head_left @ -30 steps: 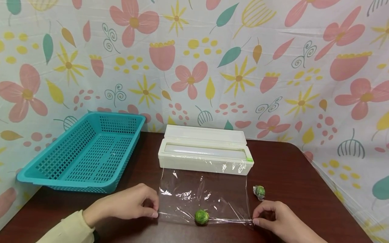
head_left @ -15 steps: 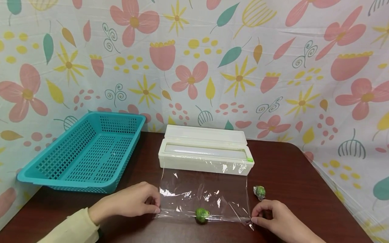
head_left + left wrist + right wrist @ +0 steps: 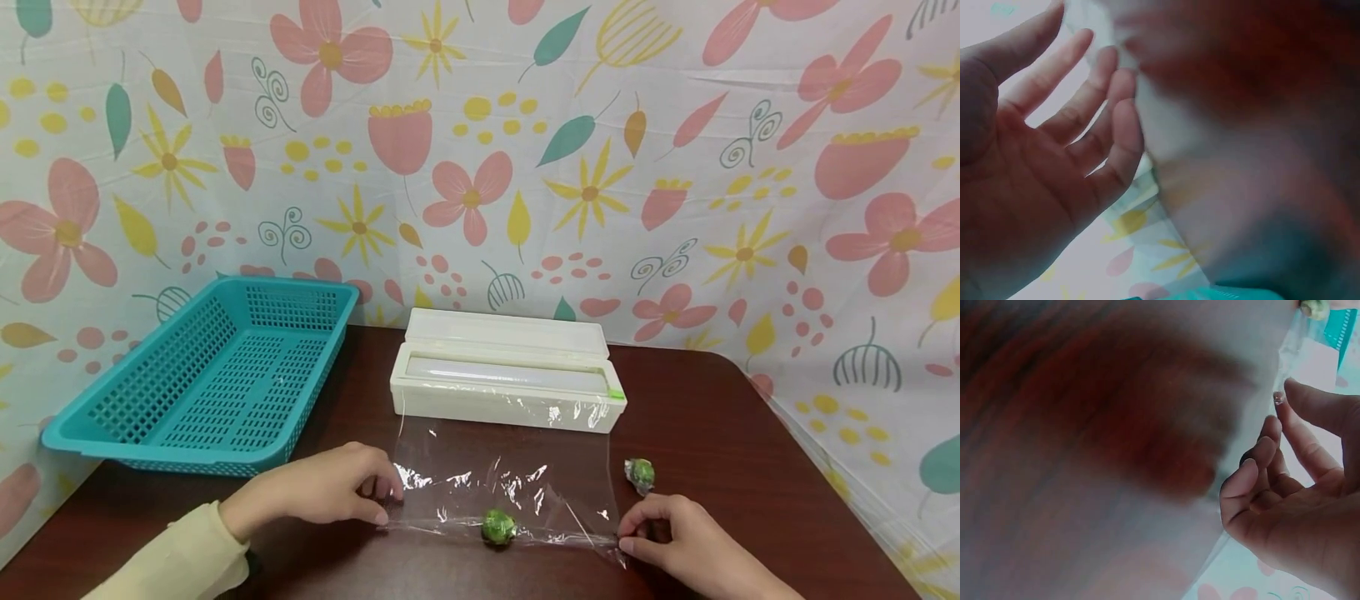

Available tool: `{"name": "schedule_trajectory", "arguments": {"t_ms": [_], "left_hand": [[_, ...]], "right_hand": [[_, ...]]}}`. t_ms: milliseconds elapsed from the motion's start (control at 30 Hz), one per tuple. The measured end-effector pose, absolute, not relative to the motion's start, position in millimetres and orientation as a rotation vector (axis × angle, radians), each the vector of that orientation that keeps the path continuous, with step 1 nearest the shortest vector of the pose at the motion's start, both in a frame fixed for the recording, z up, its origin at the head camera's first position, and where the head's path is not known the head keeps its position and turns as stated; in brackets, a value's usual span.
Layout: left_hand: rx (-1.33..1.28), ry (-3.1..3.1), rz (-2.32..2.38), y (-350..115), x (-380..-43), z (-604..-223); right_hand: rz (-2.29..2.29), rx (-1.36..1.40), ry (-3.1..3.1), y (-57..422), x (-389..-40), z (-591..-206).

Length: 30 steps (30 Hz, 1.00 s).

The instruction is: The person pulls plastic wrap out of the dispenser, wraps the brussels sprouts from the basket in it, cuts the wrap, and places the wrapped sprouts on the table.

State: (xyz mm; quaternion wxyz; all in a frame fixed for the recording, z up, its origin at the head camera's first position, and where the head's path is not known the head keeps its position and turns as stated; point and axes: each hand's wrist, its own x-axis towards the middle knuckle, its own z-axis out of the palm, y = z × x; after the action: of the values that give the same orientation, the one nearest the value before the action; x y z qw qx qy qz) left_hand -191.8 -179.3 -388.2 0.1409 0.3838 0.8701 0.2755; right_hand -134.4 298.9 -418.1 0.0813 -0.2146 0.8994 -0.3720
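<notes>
- Apparently we are partway through wrapping: a clear film (image 3: 506, 479) stretches toward us from its box, and a green sprout (image 3: 498, 528) sits at the film's near edge, about midway between the two hands. Whether the film passes over or under it we cannot tell for sure.
- Our right hand (image 3: 678, 537) pinches the near corner of the film between thumb and fingertip.
- Our left hand (image 3: 330, 486) is at the opposite corner, its thumb and fingers parted and loosely bent, not gripping; the thumb tip is at or just beside the film.
- As for what is done, a second sprout (image 3: 640, 474) lies on the table (image 3: 697, 425) beyond the right hand, and it looks already bundled in crinkled film.
- What is left, as we judge it: the film runs unbroken back to the box, so it has yet to be cut, and the sprout between our hands has yet to be closed up.
- The white box (image 3: 401, 367) stands with its lid (image 3: 506, 333) tipped back; inside we see the pale roll (image 3: 506, 374).
- At our left, the teal basket (image 3: 225, 400) shows its slotted floor; neither sprout is in it.
</notes>
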Motion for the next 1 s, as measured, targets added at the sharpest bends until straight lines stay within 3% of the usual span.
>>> {"name": "schedule_trajectory", "arguments": {"t_ms": [200, 467, 700, 1000], "left_hand": [[1.214, 2.576, 0.866, -160.3, -175.4, -377.6], [1.684, 2.595, 0.797, -101.4, -156.3, -382.9], [1.677, 2.637, 0.832, -82.7, -163.5, -397.6], [1.647, 2.623, 0.839, -76.8, -167.5, -405.4]], "right_hand": [[-1.076, -0.825, 2.875, 281.7, -124.3, -407.4], [-1.174, -1.299, 2.762, 216.2, -122.3, -401.9], [-1.205, -1.209, 2.761, 182.8, -127.1, -409.7], [-1.216, -1.104, 2.765, 173.1, -133.4, -415.0]]}}
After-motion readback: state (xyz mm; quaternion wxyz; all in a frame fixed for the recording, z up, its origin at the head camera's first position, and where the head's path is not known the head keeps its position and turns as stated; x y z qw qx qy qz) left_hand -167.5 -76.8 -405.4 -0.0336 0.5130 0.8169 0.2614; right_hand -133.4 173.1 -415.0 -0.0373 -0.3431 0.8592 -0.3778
